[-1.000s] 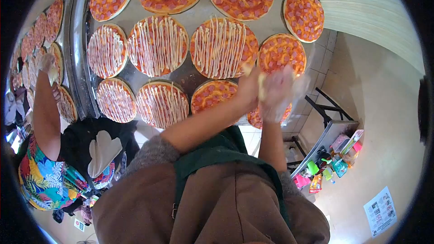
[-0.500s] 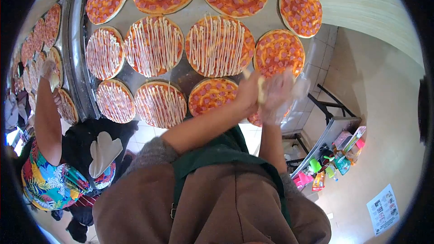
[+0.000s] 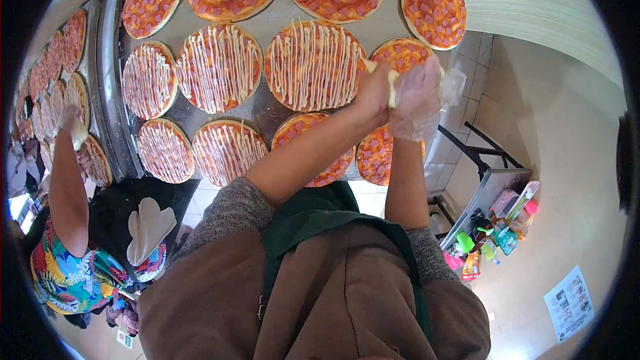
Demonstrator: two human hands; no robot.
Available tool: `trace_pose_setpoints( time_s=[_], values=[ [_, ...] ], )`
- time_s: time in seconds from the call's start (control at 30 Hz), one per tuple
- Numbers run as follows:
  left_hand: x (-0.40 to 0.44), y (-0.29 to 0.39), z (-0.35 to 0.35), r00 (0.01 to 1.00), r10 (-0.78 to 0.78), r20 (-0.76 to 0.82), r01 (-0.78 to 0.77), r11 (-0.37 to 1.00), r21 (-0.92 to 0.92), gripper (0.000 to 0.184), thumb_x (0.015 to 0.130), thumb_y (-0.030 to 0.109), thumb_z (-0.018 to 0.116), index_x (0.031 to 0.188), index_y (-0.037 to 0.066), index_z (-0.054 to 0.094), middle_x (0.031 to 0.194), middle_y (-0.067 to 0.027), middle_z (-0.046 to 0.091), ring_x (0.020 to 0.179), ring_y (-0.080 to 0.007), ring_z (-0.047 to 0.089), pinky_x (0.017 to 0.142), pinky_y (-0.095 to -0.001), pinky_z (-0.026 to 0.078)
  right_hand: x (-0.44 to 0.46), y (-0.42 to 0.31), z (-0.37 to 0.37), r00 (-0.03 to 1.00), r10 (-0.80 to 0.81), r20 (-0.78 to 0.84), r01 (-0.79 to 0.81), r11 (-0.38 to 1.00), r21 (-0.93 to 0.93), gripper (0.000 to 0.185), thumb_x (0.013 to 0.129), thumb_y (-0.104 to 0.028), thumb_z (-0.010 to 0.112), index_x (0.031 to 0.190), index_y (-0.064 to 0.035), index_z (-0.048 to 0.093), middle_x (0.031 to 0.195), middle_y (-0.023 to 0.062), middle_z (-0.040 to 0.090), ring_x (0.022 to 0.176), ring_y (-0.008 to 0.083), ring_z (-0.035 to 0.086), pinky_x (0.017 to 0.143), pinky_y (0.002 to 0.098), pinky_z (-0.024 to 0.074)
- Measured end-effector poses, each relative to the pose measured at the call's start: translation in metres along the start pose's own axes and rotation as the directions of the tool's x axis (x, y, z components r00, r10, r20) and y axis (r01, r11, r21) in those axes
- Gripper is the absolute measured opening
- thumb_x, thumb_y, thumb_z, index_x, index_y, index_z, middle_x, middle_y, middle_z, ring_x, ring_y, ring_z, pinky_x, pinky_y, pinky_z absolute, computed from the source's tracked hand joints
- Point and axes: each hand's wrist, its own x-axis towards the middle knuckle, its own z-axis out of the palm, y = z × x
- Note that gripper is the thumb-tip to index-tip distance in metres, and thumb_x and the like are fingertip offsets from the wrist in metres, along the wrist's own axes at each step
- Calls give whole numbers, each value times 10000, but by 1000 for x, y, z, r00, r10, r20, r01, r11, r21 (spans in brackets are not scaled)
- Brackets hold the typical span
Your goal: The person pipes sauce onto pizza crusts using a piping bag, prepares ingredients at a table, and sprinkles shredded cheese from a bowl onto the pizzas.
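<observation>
A clear piping bag [image 3: 393,90] filled with pale yellow sauce is held between my two hands over the right side of the tray. My left hand [image 3: 373,97] is bare and closed around the front part of the bag. Wrapped round its back part is my right hand [image 3: 417,97], in a clear plastic glove. Under the hands lies a pizza [image 3: 403,50] topped with diced ham, partly hidden. To its left is a pizza [image 3: 315,67] striped with pale sauce. Nearer my body, two ham pizzas lie partly behind my forearms, one a ham pizza [image 3: 373,160] with no stripes visible.
Several pizzas, striped and unstriped, cover the metal tray [image 3: 267,103]. At left, a co-worker's gloved hand [image 3: 70,120] is over another tray of pizzas. A shelf [image 3: 480,193] with colourful packets stands lower right. A paper notice [image 3: 569,303] is on the wall.
Both my hands have moved with the piping bag away from my body, toward the upper part of the ham pizza. The view has shifted slightly.
</observation>
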Motion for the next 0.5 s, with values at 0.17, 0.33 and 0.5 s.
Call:
trace_pose_setpoints(
  time_s=[0.17, 0.33, 0.5],
  values=[
    [-2, -37, -32, 998, 60, -36, -63, 995, -75, 267, 864, 251, 456, 894, -11, 501, 774, -112, 566, 673, -213, 611, 631, -362, 523, -25, -30, -4, 923, 384, 18, -349, 819, 454, 333, 932, -289, 446, 639, -154, 364, 545, -40, 312, 486, 77, 333, 470, 245, 297],
    [15, -28, -33, 998, 58, -35, -57, 998, 32, 269, 855, 261, 490, 861, -6, 518, 762, -98, 559, 665, -194, 599, 598, -352, 516, -9, 2, -2, 963, 263, -53, -228, 907, 354, 322, 946, -279, 422, 657, -155, 358, 549, -42, 309, 480, 82, 330, 486, 248, 319],
    [-63, -56, -66, 997, -62, -44, 55, 987, -154, 267, 884, 308, 479, 877, 50, 549, 803, -86, 596, 725, -187, 599, 680, -311, 507, -95, -25, -36, 950, 274, 147, -311, 813, 493, 258, 951, -221, 395, 713, -121, 406, 594, -14, 379, 534, 94, 392, 523, 245, 370]
  ],
)
